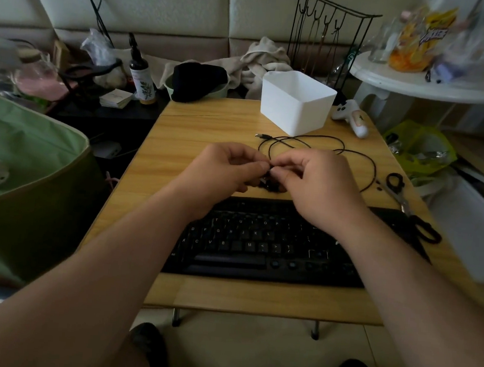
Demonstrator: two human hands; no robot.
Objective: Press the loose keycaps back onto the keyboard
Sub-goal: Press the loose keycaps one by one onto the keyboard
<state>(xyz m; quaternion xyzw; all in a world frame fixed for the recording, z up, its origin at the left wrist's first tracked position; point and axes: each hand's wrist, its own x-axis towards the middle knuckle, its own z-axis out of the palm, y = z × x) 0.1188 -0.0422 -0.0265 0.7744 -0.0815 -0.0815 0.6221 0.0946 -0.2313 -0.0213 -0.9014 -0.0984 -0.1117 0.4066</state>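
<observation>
Keycaps, small and black, lie in a loose heap on the wooden worktop, just beyond the far edge of my black keyboard, and my two hands meet right above them. The worktop is a low folding one standing on a tiled floor. A white plastic bin sits at its far side, with a white game controller beside it at the far right corner. A thin black cable loops across the wood between the bin and my hands, and black-handled scissors rest at the right end of the keyboard. Around me the room is cluttered: a green bag to the left, a padded cream wall behind, a round white side table to the right carrying a yellow snack bag.

My left hand and right hand hang over the heap, fingers curled and thumbs drawn in, fingertips touching each other over something small and dark. My grip is a two-handed pinch on that piece, though it is too hidden to make out clearly. The remaining keycaps sit directly under my fingertips, partly covered by my right hand.
</observation>
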